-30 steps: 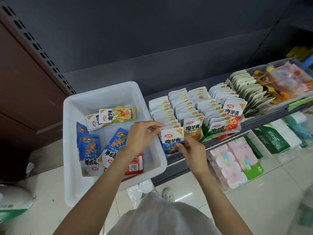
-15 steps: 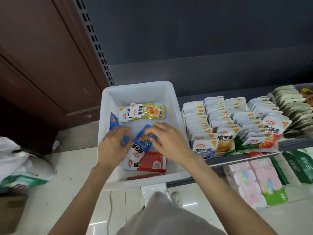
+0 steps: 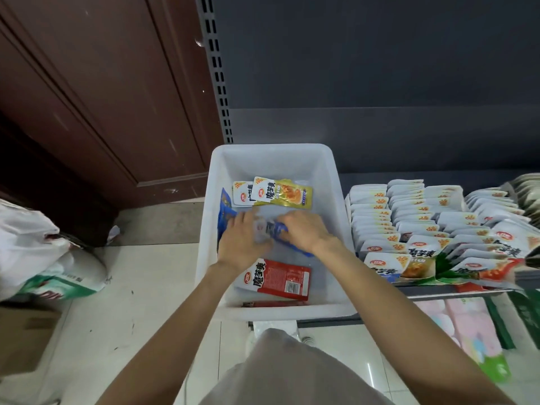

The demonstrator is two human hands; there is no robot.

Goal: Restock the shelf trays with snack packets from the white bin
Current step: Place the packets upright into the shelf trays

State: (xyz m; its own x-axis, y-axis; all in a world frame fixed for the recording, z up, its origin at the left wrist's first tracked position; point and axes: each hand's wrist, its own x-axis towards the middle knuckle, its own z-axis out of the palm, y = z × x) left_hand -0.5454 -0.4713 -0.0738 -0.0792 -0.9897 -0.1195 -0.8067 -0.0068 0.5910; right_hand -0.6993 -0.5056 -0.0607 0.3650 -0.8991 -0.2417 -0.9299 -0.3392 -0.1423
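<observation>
The white bin (image 3: 336,182) stands on the shelf's left end. Both my hands are inside it, close together. My left hand (image 3: 241,244) and my right hand (image 3: 306,232) both grip a blurred blue snack packet (image 3: 276,229) between them. More blue packets (image 3: 225,211) lean on the bin's left wall. Two yellow packets (image 3: 282,192) lie at the bin's far end, and a red packet (image 3: 282,278) lies near its front. To the right, the shelf trays (image 3: 438,280) hold several rows of upright white packets (image 3: 409,220).
A brown wooden door (image 3: 87,97) and the grey shelf upright (image 3: 217,68) stand behind the bin. White and green bags (image 3: 43,258) and a cardboard box (image 3: 23,337) lie on the tiled floor at left. Pink and green packs (image 3: 467,331) fill the lower shelf.
My hands left the front blue packet in the shelf tray and went left into the bin. They have closed together on a blue packet. The view has swung left.
</observation>
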